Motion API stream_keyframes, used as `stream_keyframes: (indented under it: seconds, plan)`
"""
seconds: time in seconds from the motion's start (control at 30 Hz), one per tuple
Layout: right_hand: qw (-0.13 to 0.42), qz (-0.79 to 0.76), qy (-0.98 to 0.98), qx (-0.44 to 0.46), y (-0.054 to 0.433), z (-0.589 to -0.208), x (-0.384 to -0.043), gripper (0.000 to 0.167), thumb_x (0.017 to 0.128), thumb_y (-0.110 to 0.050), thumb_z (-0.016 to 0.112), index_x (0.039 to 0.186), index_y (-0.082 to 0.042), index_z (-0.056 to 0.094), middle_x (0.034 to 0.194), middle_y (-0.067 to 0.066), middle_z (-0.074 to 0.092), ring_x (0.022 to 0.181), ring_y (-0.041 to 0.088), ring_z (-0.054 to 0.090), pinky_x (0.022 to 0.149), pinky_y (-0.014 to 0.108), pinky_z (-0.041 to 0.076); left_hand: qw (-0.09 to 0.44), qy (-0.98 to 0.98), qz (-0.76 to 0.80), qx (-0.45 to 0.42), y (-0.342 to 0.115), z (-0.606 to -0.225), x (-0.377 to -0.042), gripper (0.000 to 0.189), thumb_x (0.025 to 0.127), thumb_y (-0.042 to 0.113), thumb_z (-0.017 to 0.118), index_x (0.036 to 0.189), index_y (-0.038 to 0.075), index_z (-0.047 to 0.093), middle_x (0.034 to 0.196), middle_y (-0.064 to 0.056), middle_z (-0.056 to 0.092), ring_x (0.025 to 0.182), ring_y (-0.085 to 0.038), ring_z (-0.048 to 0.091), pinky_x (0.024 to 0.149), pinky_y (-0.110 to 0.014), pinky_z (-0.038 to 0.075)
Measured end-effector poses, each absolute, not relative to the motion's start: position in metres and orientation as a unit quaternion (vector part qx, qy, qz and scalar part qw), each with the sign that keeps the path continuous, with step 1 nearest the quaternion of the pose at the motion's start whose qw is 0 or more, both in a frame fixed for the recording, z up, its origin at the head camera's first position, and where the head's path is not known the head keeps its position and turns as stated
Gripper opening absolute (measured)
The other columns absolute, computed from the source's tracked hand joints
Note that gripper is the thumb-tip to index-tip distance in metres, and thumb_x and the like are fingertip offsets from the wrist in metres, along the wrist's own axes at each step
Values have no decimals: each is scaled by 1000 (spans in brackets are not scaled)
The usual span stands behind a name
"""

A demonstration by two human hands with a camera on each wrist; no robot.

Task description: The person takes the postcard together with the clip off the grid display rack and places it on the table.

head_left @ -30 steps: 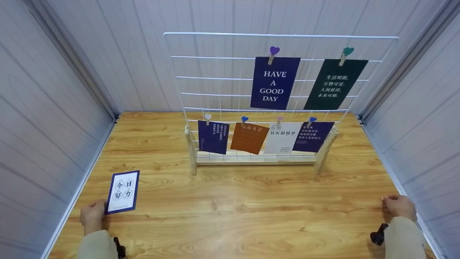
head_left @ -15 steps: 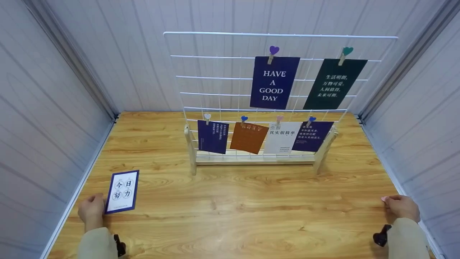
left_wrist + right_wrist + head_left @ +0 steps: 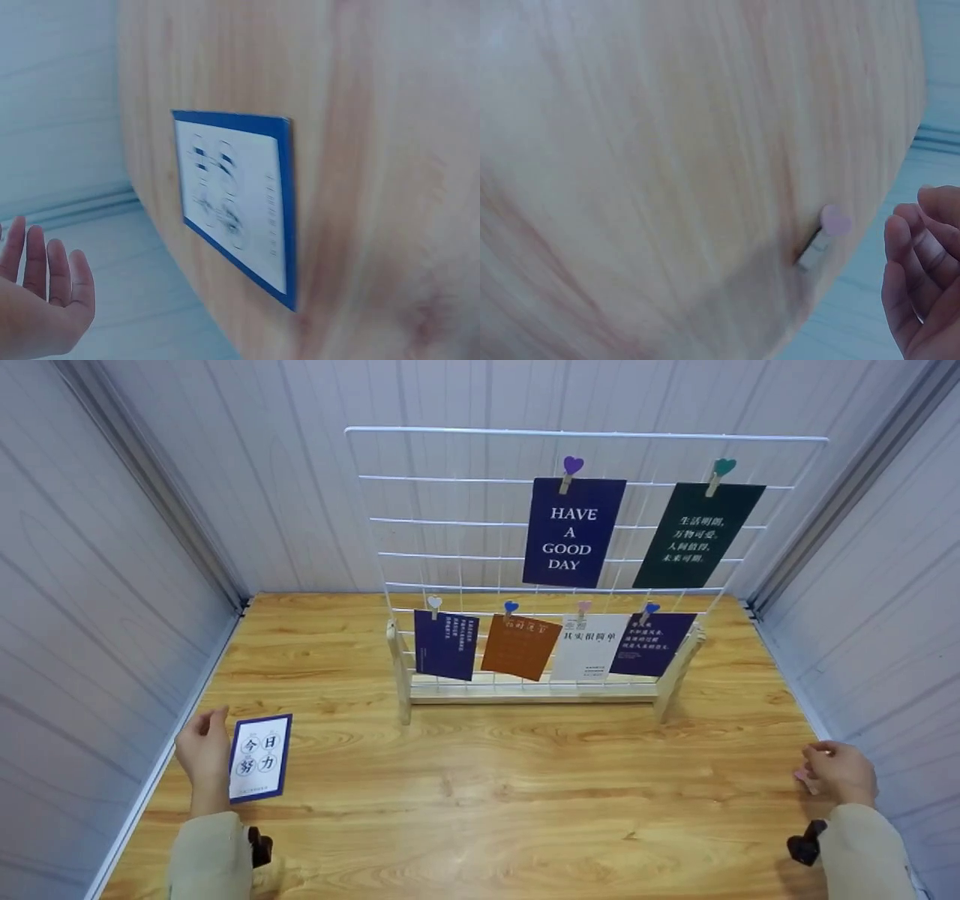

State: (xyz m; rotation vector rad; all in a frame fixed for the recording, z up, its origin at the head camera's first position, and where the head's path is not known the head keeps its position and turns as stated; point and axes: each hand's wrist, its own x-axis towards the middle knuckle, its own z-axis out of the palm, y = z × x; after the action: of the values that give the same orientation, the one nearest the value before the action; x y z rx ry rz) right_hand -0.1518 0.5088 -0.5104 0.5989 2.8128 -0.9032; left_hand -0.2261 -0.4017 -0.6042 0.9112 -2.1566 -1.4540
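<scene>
My left hand (image 3: 204,750) is raised just left of a blue-bordered white card (image 3: 259,757) that lies flat on the table. Its fingers are loosely bent with nothing in them, and the whole card (image 3: 232,202) shows in the left wrist view. At the right side my right hand (image 3: 844,771) hovers over a small clothespin with a pink heart (image 3: 805,778), partly covered by the hand in the head view. In the right wrist view the clothespin (image 3: 814,249) lies on the wood, apart from the loosely curled fingers (image 3: 898,240), which hold nothing.
A white wire grid rack (image 3: 450,521) on a wooden stand (image 3: 532,700) stands at the back of the table. Several cards hang from it by heart clothespins, such as a blue "HAVE A GOOD DAY" card (image 3: 574,536) and an orange card (image 3: 521,649). Pale panels enclose the sides.
My left hand has lifted and moved forward, away from the card's lower left edge. My right hand has come off the pink clothespin, which lies on the table. The card stays put.
</scene>
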Motion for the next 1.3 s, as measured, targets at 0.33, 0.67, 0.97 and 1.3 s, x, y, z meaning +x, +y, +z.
stream_keyframes:
  seconds: [0.33,0.67,0.97,1.3]
  plan:
    - [-2,-294,947,131,490,-494,-162,52,92,-35,41,116,11,47,81,16,62,63,19,60,63,44,43,230,-739,-588,235,-330,-509,-210,35,82,38,60,99,8,65,98,-5,57,92,-17,47,80,-29,37]
    - [-32,-303,946,109,482,-490,-170,55,90,-42,42,117,6,50,75,8,62,60,16,60,63,46,45,229,-769,-569,179,-259,-428,-189,30,90,24,50,103,0,60,95,-2,56,94,-12,45,79,-28,34]
    - [-67,-299,950,67,465,-466,-168,47,91,-31,46,114,10,51,76,13,62,55,8,57,51,21,44,212,-784,-567,137,-248,-424,-189,34,91,28,48,106,-1,58,100,-7,56,95,-12,44,79,-28,33]
    - [-106,-309,945,26,447,-450,-172,43,91,-30,48,113,6,54,73,11,62,54,6,56,49,20,43,227,-778,-580,87,-234,-418,-191,31,90,24,52,102,-3,60,95,-7,59,91,-12,49,75,-26,36]
